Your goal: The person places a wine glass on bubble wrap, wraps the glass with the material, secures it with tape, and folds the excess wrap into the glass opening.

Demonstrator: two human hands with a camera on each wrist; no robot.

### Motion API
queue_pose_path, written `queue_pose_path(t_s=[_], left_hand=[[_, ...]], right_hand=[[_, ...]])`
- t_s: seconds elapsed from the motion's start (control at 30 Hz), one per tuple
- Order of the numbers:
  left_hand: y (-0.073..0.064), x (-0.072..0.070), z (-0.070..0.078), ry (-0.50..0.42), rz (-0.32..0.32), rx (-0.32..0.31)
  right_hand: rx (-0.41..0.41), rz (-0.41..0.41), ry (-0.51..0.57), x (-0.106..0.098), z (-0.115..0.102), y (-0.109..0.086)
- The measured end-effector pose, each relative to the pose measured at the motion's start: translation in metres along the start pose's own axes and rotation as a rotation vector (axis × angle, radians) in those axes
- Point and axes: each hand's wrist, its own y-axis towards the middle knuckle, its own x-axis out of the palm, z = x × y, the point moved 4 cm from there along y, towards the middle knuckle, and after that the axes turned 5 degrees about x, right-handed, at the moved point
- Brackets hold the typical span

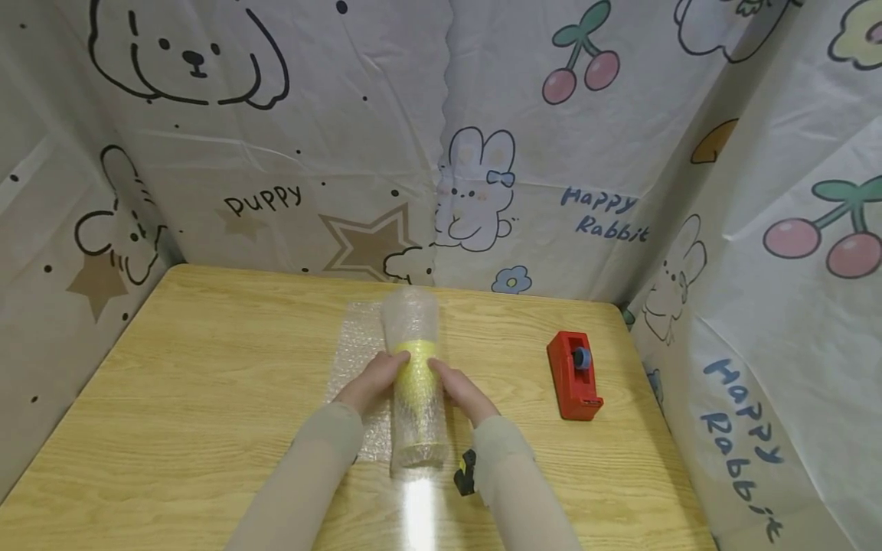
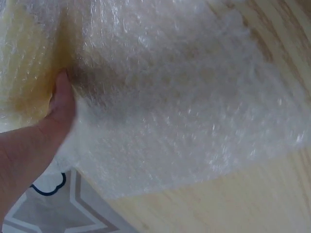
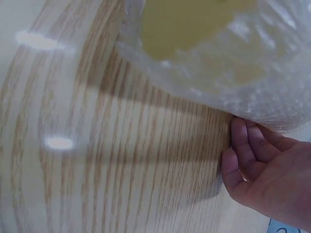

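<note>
A yellow cylinder rolled up in bubble wrap [image 1: 419,417] lies lengthwise on the table, pointing away from me. From its left side my left hand [image 1: 370,383] grips it, thumb on top. My right hand [image 1: 467,392] holds the opposite side; in the right wrist view its curled fingers [image 3: 239,133] tuck in at the roll's lower edge. A flat flap of bubble wrap [image 2: 189,131] spreads out on the table to the left of the roll. Clear wrap extends beyond the yellow part at the far end. The yellow thing's exact kind is hidden by the wrap.
A red tape dispenser [image 1: 569,386] with a blue roll stands on the right of the wooden table [image 1: 227,360]. By my right sleeve lies a small black and yellow object [image 1: 465,473], partly covered. Patterned cloth [image 1: 289,153] hangs behind and at both sides.
</note>
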Motion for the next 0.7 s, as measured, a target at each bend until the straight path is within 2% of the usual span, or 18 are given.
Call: queue_pose_path(t_s=[0.23,0.33,0.43,0.53,0.7], left_hand=[[0.0006,0.0014,0.0031,0.159,0.032,0.002],[0.0021,0.0006,0.0040,0.190,0.053,0.003],[0.0041,-0.0002,0.0026,0.132,0.018,0.003],[0.0042,-0.0017,0.0004,0.072,-0.051,-0.002],[0.0014,-0.0035,-0.0023,0.029,-0.119,-0.020]], right_hand=[[-0.028,-0.042,0.009,0.0002,0.0008,-0.0016],[-0.024,-0.036,0.005,0.0000,0.0003,-0.0021],[-0.015,-0.032,0.006,0.0008,0.0001,-0.0021],[-0.022,-0.051,0.005,0.0035,-0.0006,-0.0018],[-0.018,-0.054,-0.028,0.0057,-0.0014,-0.0007]])
